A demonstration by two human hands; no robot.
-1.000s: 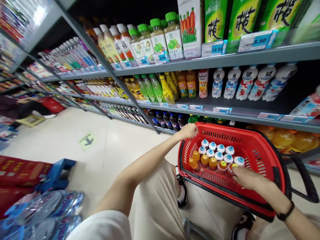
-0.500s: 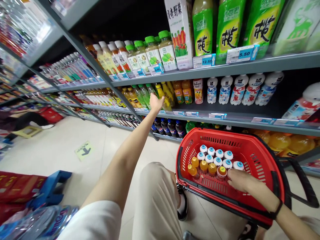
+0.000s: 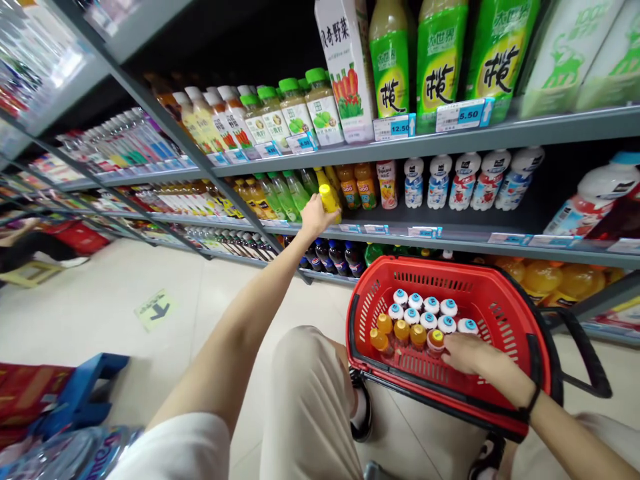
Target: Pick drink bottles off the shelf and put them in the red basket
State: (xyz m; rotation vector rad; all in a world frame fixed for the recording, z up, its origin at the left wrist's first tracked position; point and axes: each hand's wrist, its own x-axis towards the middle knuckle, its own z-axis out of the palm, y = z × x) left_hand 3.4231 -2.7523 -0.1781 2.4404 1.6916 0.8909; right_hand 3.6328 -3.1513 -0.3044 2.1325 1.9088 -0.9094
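At the middle shelf, my left hand is closed around a yellow bottle, tilted with its cap toward me. Other yellow bottles stand just behind it. Inside the red shopping basket, my right hand has its fingers bent against a small juice bottle with a yellow cap and pinkish body; part of the grip is hidden. Beside that bottle stand several orange-capped bottles, with rows of white-capped bottles behind them.
Milk drink bottles and orange drink bottles share the middle shelf. Cola bottles stand below. A blue step stool and red boxes are at left. Further off, a person's leg shows near the floor.
My left hand has drawn the yellow bottle up and out from its row toward the shelf's front, tilting its cap toward me. My right hand stays at the juice bottle. The view shifted slightly.
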